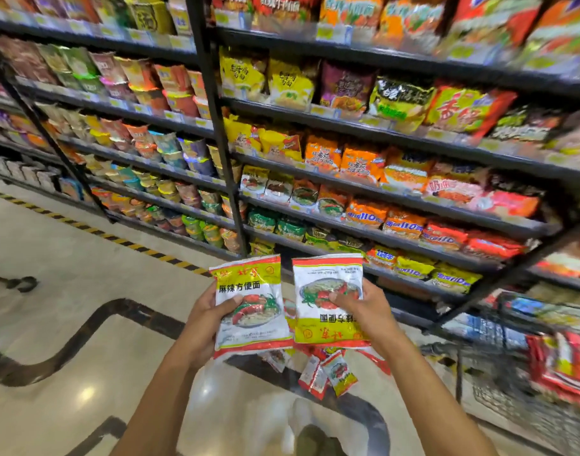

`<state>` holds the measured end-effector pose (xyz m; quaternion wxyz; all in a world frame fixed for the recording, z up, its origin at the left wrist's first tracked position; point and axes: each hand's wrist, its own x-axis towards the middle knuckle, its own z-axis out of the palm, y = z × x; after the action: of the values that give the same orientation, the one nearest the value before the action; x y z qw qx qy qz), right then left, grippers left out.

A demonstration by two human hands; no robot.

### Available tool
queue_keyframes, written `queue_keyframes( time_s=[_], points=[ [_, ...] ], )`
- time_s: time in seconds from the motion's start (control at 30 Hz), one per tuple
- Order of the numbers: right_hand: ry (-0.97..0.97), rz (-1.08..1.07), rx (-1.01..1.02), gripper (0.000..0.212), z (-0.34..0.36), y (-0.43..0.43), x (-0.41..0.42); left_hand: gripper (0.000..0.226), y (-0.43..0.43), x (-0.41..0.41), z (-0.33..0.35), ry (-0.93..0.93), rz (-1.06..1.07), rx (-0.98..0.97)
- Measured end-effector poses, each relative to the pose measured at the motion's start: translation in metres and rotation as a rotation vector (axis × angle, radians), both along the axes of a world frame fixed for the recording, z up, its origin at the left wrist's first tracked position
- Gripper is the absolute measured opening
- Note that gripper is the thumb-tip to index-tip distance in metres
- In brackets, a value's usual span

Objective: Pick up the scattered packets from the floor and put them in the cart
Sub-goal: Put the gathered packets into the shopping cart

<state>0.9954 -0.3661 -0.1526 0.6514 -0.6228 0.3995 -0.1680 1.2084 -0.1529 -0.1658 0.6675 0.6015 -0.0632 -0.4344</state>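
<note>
My left hand (204, 315) grips a white noodle packet (252, 311) with a yellow and red band, held upright in front of me. Beside it my right hand (364, 311) grips a second matching packet (330, 301), turned upside down. Both packets are lifted well above the floor. Below them several more packets (328, 373) lie scattered on the floor. The wire cart (525, 399) stands at the lower right, blurred, with red packets (565, 366) inside it.
Tall black shelves (364, 133) full of noodle packets fill the view ahead and to the right. A yellow and black striped line (117, 240) runs along the shelf base. Glossy marble floor (68, 324) with dark inlay spreads to the left. My shoe (315, 439) shows at the bottom.
</note>
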Motion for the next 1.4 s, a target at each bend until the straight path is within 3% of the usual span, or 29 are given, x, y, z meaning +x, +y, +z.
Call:
queue_keyframes(
  time_s=[0.3,0.5,0.67,0.77,0.87,1.0,1.2,1.3,1.37,1.4],
  points=[
    [-0.012,-0.398,-0.059,0.025,0.019,0.021,-0.195,0.041,-0.057,-0.141,0.015,-0.023,-0.36,-0.039],
    [-0.019,-0.595,-0.069,0.022,0.023,0.016,-0.342,0.038,-0.114,-0.278,0.021,-0.06,-0.586,-0.087],
    [-0.053,-0.67,-0.071,0.032,0.018,0.001,-0.483,0.037,-0.164,-0.414,0.014,-0.083,-0.689,-0.114],
    [-0.06,-0.716,-0.068,0.03,0.015,-0.01,-0.574,0.044,-0.19,-0.497,-0.007,-0.06,-0.727,-0.084],
    [-0.017,-0.736,-0.058,0.035,0.006,-0.025,-0.656,0.084,-0.219,-0.573,-0.034,-0.004,-0.749,-0.109],
    [-0.01,-0.811,-0.01,0.033,-0.001,-0.045,-0.741,0.104,-0.247,-0.662,-0.044,0.007,-0.711,-0.078],
    [0.015,-0.828,0.043,0.038,-0.015,-0.101,-0.805,0.058,-0.3,-0.732,-0.044,0.032,-0.71,0.01],
    [0.047,-0.806,0.061,0.037,-0.024,-0.141,-0.818,0.079,-0.338,-0.744,-0.06,0.05,-0.689,0.014],
    [0.063,-0.795,0.093,0.027,-0.037,-0.173,-0.826,0.07,-0.364,-0.753,-0.066,0.077,-0.653,0.011],
    [0.066,-0.794,0.114,0.025,-0.044,-0.19,-0.828,0.079,-0.378,-0.756,-0.07,0.088,-0.63,-0.001]
  ],
)
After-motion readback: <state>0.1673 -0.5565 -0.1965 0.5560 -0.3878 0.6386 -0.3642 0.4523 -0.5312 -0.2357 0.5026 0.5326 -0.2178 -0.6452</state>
